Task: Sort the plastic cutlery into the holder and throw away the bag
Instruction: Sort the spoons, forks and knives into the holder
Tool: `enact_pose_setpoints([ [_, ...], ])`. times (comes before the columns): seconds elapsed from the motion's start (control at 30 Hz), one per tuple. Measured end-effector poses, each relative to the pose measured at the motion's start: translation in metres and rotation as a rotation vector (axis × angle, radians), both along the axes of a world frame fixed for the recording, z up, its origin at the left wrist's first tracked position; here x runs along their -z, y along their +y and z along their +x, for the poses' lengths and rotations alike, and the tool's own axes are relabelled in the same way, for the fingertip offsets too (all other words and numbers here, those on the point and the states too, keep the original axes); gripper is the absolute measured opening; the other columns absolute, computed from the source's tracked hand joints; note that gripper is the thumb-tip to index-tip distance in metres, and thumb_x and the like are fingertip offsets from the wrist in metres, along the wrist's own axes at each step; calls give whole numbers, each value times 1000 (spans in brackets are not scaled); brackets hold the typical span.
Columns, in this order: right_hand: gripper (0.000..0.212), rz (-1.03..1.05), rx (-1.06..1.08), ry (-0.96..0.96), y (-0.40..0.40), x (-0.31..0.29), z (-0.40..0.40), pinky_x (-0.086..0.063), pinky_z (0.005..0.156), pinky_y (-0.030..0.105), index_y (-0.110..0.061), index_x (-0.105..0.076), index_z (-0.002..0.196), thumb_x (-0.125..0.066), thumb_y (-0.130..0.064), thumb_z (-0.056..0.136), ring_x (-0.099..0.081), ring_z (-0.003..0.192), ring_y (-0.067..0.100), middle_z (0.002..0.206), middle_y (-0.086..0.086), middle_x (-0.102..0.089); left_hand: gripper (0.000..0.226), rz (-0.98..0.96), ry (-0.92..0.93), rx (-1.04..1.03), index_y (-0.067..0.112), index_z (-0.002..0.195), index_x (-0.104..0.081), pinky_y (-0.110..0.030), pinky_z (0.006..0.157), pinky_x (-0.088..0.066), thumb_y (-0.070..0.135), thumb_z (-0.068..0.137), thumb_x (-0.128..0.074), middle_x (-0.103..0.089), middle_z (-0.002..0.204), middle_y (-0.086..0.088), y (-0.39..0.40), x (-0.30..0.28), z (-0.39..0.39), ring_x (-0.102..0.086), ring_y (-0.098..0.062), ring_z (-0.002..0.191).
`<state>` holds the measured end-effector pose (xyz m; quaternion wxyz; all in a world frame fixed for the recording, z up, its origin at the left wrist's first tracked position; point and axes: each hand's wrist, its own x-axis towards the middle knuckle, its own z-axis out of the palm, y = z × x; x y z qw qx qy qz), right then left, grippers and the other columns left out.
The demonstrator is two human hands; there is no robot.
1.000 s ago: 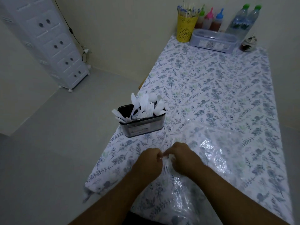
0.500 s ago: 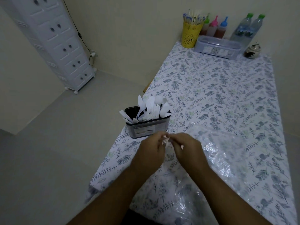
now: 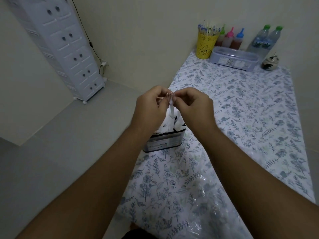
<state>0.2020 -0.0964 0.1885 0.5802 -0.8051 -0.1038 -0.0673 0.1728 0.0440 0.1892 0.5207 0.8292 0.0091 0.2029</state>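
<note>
Both hands are raised over the dark cutlery holder (image 3: 164,143), which stands near the table's left edge and is filled with white plastic cutlery (image 3: 170,124). My left hand (image 3: 150,109) and my right hand (image 3: 194,107) together pinch the top of one white plastic piece (image 3: 171,107), which hangs upright with its lower end just above the holder. What kind of piece it is I cannot tell. The clear plastic bag (image 3: 205,209) lies flat on the floral tablecloth (image 3: 250,118) near me, between my forearms.
At the table's far end stand a yellow cup of sticks (image 3: 206,46), three sauce bottles (image 3: 230,38), two water bottles (image 3: 265,40), a clear lidded box (image 3: 233,58) and a small jar (image 3: 269,62). A white drawer tower (image 3: 65,49) stands on the floor at left.
Both hands rose from the bag and moved forward with a white piece, from in front of the holder to directly over it. The view has moved closer to the holder.
</note>
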Motion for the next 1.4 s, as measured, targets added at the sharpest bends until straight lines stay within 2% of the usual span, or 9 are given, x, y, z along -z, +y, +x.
enact_pose_setpoints([
  [0.2,9,-186,23,96,7,30,10,-55,66,24,-22,-78,95,-69,-21,94,-68,71,4,79,-10,-73,16,225,121,23,15,90,-76,-7,57,-37,18,97,-62,-58,62,20,10,27,14,-56,9,60],
  [0.33,14,-276,35,52,7,26,18,-50,65,17,-20,-79,99,-67,-26,96,-64,69,-1,77,-11,-71,23,378,188,130,15,84,-69,-19,55,-35,23,100,-56,-57,61,8,11,16,25,-50,-1,58],
  [0.47,14,-291,44,51,7,22,24,-53,66,19,-20,-79,96,-67,-25,96,-65,70,2,79,-8,-73,16,456,150,101,17,95,-73,-14,59,-37,18,98,-58,-60,71,10,14,9,32,-54,-6,65],
  [0.6,19,-474,-33,91,7,40,22,-58,72,29,-18,-80,106,-65,-25,97,-70,74,13,87,0,-78,19,605,324,154,14,89,-68,-36,68,-51,24,100,-55,-67,81,-3,12,34,30,-63,-23,76],
  [0.73,32,-457,8,9,3,44,19,-49,81,23,-20,-71,127,-69,-25,95,-67,85,11,107,-4,-74,31,472,253,75,19,125,-64,-27,77,-46,19,94,-65,-60,100,6,7,36,22,-58,-13,86],
  [0.93,19,-489,-60,-40,-4,45,15,-46,72,19,-21,-81,105,-64,-20,95,-60,74,3,98,-5,-79,16,486,163,53,16,101,-75,-30,74,-51,17,94,-61,-74,89,-1,0,33,13,-65,-16,81],
  [1.17,20,-520,-49,0,-45,56,-35,-51,70,28,-26,-79,101,-60,-23,96,-61,80,6,92,-10,-73,16,446,35,198,13,97,-71,-28,71,-42,15,95,-55,-65,84,0,-39,54,-32,-55,-14,78],
  [1.3,24,-674,20,164,-106,116,-93,-54,90,37,-28,-77,109,-62,-33,92,-64,104,16,108,-6,-75,26,408,141,311,12,108,-70,-27,87,-48,21,95,-50,-69,102,-3,-78,121,-75,-62,-17,96],
  [1.4,35,-841,152,304,-159,160,-138,-53,96,45,-24,-74,116,-68,-39,85,-63,115,30,123,4,-70,52,502,277,510,11,132,-63,-37,108,-45,37,91,-43,-61,136,-6,-115,165,-103,-57,-22,126],
])
